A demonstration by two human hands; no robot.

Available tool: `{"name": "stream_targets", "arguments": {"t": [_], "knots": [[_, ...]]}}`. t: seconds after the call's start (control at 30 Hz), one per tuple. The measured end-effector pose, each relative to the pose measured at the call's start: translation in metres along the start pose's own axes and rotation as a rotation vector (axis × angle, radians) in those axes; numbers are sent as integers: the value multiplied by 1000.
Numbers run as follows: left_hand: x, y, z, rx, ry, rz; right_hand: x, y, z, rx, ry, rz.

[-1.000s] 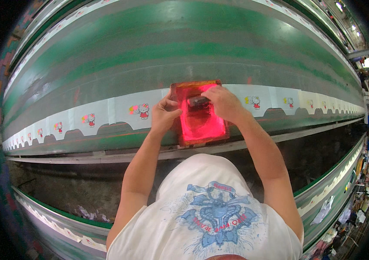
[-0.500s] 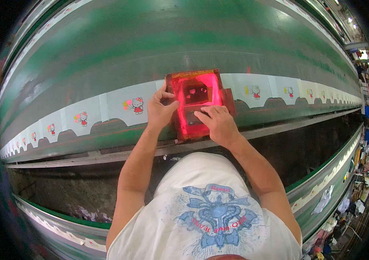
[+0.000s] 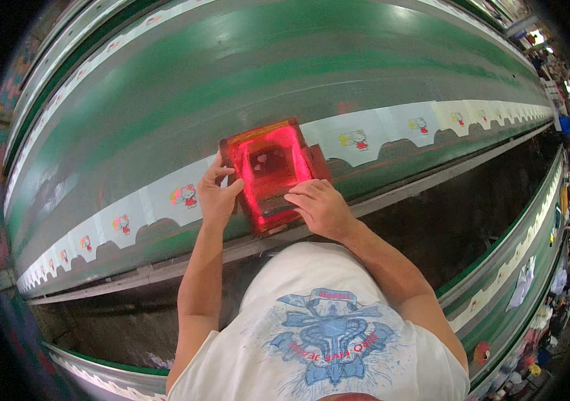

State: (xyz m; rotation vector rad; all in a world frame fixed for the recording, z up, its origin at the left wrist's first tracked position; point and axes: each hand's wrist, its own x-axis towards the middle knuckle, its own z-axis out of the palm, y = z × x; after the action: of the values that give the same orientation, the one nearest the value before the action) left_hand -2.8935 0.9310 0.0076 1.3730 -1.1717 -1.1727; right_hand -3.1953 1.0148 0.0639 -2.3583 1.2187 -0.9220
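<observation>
A small screen-printing frame point(image 3: 258, 132) with a reddish-brown rim and bright red ink lies over the row of white cut pieces point(image 3: 392, 120). Around its left rim, my left hand point(image 3: 218, 197) is closed, thumb at the inner side. My right hand point(image 3: 325, 208) is at the lower right of the frame, fingers pinched on a dark flat bar, which looks like a squeegee point(image 3: 275, 203), inside it. Pale heart shapes show in the dark window of the mesh. The piece under the frame is mostly hidden.
A long green table point(image 3: 231, 73) carries the printed pieces, each with a small cartoon cat, along its near edge. A pale rail point(image 3: 144, 275) borders it. Behind me, a dark aisle and another green table point(image 3: 505, 294) show. Assorted clutter lines the far right.
My view has tilted, so the table slopes more and the frame appears lower and farther left. The frame stays between the same two printed pieces. Both hands keep their hold.
</observation>
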Motion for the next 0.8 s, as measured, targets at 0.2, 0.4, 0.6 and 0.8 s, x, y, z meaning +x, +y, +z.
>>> {"name": "stream_targets", "arguments": {"t": [0.2, 0.4, 0.6, 0.8], "knots": [[3, 2, 83, -5, -18, 154, -41, 44, -45, -8, 39, 54], [6, -8, 192, -80, -29, 81, -90, 112, -113, -68, 13, 64], [4, -9, 243, -221, -33, -18, -109, 161, -153, 15, -7, 16], [3, -3, 246, -195, -18, -60, -101, 178, -167, 142, -24, -38]]}}
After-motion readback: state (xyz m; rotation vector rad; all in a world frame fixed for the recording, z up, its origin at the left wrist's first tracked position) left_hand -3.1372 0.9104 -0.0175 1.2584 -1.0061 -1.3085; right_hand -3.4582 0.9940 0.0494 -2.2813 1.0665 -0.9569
